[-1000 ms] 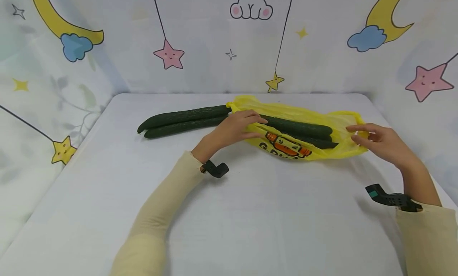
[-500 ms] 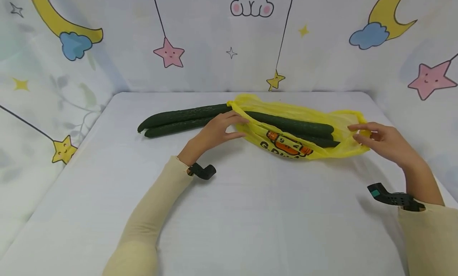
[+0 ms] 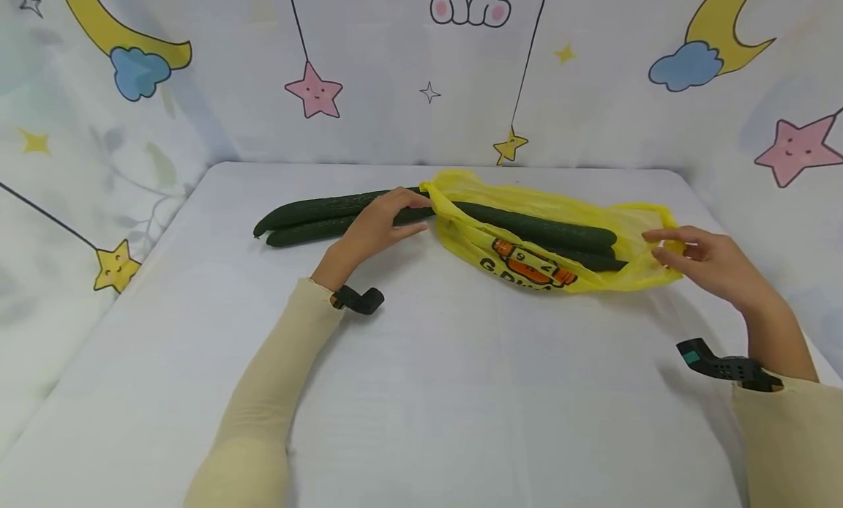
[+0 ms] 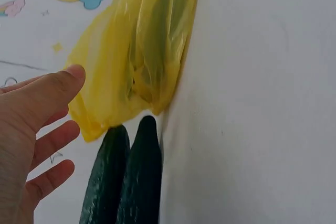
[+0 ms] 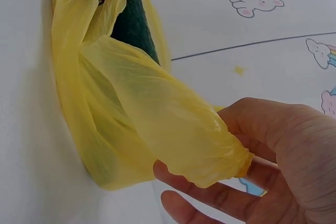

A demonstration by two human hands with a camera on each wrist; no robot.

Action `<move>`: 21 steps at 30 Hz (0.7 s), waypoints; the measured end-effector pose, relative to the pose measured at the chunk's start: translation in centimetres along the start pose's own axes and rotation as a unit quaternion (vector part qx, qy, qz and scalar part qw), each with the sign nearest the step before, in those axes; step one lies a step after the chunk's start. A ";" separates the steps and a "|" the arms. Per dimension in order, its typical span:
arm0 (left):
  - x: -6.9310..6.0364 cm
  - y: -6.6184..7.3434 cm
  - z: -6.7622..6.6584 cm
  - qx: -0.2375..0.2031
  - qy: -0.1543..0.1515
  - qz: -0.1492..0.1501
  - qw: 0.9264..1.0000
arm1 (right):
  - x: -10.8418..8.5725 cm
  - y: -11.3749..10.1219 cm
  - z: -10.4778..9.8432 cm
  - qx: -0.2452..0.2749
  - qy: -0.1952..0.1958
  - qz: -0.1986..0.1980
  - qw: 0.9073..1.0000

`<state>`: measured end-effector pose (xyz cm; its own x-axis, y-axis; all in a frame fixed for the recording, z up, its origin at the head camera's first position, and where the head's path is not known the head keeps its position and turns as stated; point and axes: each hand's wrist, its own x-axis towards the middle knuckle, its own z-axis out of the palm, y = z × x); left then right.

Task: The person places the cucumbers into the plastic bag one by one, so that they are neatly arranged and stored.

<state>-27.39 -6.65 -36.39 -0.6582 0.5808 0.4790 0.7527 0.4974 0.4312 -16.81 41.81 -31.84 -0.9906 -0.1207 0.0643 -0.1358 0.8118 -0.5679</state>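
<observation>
Pinched yellow bag (image 3: 533, 265) by its right end in right hand (image 3: 714, 265). Had left hand (image 3: 370, 233), fingers wide, near outer cucumbers (image 3: 316, 214), left of bag. Saw inner cucumbers (image 3: 553, 230) inside bag.

From the head, we look forward and down over the table (image 3: 474, 391); closer, both wrist views face and share the yellow bag (image 4: 107, 61), left hand (image 4: 31, 119) at nine o'clock, right hand (image 5: 294, 156) at four.

On the table (image 3: 421, 391), two cucumbers (image 3: 316, 215) lie left of a bag (image 3: 533, 265), with two more cucumbers (image 3: 546, 228) inside it
</observation>
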 end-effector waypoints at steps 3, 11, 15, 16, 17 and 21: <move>-0.2 -0.7 -0.2 0.007 -0.002 -0.031 0.999 | 0.0 0.0 0.0 0.000 -0.001 -0.006 1.000; -1.1 -2.4 -1.0 0.022 0.014 -0.097 0.995 | 0.0 0.2 0.1 0.007 -0.007 -0.003 1.000; -1.4 -3.0 -1.3 0.025 0.028 -0.119 0.992 | 0.0 0.5 0.2 0.015 -0.011 -0.008 1.000; -1.4 -3.2 -1.3 0.033 0.031 -0.128 0.991 | 0.0 0.6 0.2 0.016 -0.011 -0.010 1.000; -1.4 -3.2 -1.4 0.041 0.033 -0.139 0.989 | 0.0 0.6 0.2 0.017 -0.011 -0.011 1.000; -1.7 -3.5 -1.7 0.096 0.035 -0.196 0.975 | 0.1 0.6 0.2 0.018 -0.008 -0.012 1.000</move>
<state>-28.92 -10.41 -37.41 -0.8898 0.2806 0.3599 0.4276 0.7881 0.4428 -16.99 42.19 -32.34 -0.9867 -0.1494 0.0644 -0.1582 0.7878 -0.5952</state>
